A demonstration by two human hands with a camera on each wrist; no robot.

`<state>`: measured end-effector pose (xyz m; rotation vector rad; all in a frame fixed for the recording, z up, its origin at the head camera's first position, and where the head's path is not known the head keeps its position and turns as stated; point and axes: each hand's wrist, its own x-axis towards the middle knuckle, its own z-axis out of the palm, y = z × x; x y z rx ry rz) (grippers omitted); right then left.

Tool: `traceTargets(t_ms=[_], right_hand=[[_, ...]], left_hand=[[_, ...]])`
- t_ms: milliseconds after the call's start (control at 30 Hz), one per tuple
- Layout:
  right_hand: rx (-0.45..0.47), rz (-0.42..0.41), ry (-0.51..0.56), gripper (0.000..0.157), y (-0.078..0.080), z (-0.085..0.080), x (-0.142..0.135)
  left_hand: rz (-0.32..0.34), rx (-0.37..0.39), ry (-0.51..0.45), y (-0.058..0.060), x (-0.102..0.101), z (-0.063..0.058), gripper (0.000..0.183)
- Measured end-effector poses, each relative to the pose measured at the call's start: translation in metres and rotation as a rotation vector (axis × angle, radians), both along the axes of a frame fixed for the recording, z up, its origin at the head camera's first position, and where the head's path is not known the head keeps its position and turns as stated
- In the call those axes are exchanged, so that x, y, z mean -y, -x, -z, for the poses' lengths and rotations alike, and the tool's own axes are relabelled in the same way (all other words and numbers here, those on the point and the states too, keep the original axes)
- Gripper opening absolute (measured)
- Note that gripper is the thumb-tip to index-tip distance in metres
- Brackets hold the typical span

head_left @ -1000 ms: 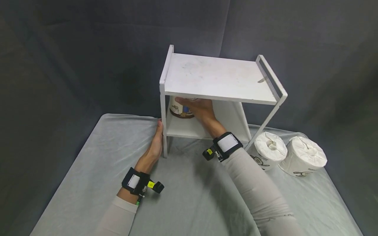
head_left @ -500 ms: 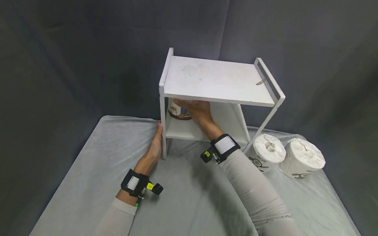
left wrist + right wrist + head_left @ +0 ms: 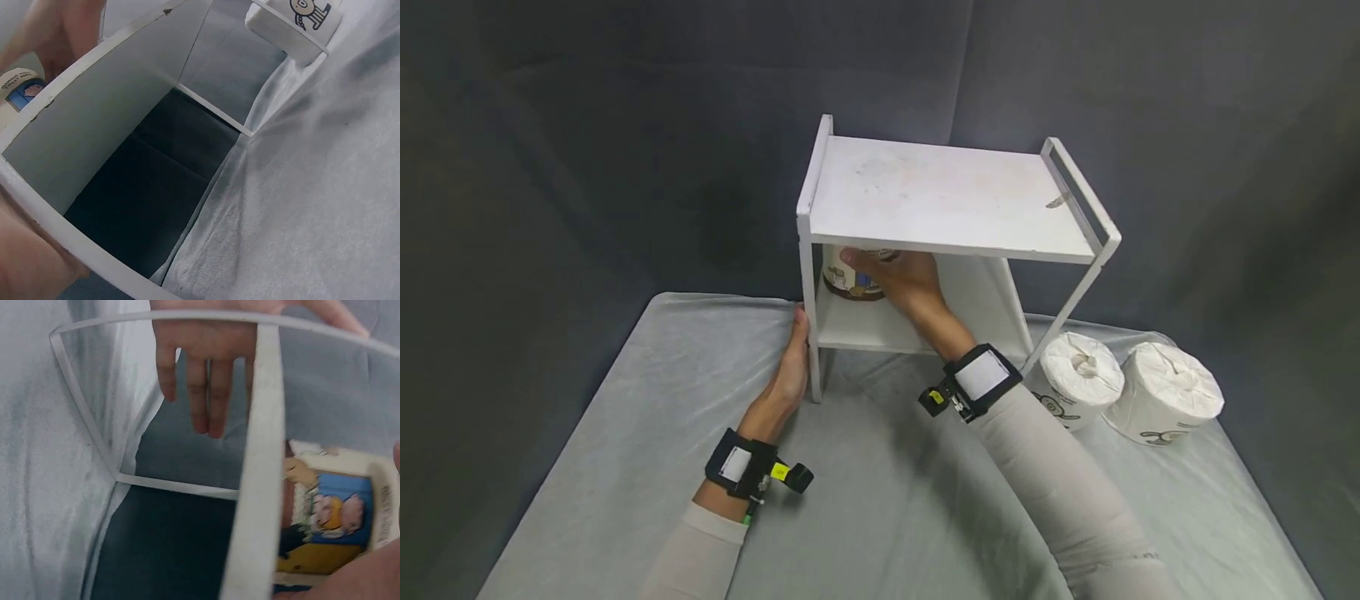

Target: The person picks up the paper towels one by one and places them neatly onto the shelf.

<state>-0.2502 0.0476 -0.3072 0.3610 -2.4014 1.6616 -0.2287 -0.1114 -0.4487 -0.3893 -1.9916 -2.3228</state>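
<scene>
A white two-tier shelf [image 3: 955,196] stands on the cloth in the head view. On its lower tier, near the left end, is a toilet roll [image 3: 850,279] in a printed cream and brown wrapper; blue pictures and lettering show on the same roll [image 3: 340,512] in the right wrist view. My right hand [image 3: 906,283] reaches under the top tier and grips this roll, thumb across its front, other fingers hidden. Against the outside of the shelf's left frame rests my left hand [image 3: 790,371]. Its fingers [image 3: 217,394] are straight in the right wrist view.
Two white-wrapped toilet rolls, the nearer roll [image 3: 1082,379] and the farther roll [image 3: 1168,392], stand side by side right of the shelf. A grey cloth [image 3: 865,500] covers the table. Dark curtains [image 3: 700,167] hang behind and at the sides.
The head view shifts slightly. Both hands, the gripped toilet roll and the shelf keep nearly the same places relative to one another.
</scene>
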Motion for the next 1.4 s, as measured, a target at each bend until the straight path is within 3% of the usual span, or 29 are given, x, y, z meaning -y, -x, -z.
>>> traceTargets(t_ms=[200, 267, 467, 733, 1033, 1400], right_hand=[[-0.154, -0.075, 0.0, 0.085, -0.015, -0.005, -0.002], [-0.168, -0.077, -0.014, 0.088, -0.015, 0.002, -0.005], [-0.089, -0.042, -0.045, 0.099, -0.017, 0.03, -0.021], [0.05, -0.071, -0.051, 0.102, -0.05, 0.039, -0.038], [0.05, -0.131, -0.139, 0.092, -0.081, 0.053, -0.055], [-0.049, -0.135, -0.129, 0.082, -0.12, 0.056, -0.081]], left_hand=[[0.005, 0.003, -0.013, -0.001, 0.002, -0.002, 0.107], [0.004, -0.003, -0.022, -0.001, 0.002, -0.002, 0.107], [0.01, 0.001, -0.01, -0.001, 0.001, 0.0, 0.108], [-0.014, -0.003, 0.003, -0.003, 0.003, -0.003, 0.111], [-0.023, -0.03, -0.017, -0.002, 0.005, 0.001, 0.095], [-0.023, -0.038, -0.002, 0.0, 0.004, 0.002, 0.103]])
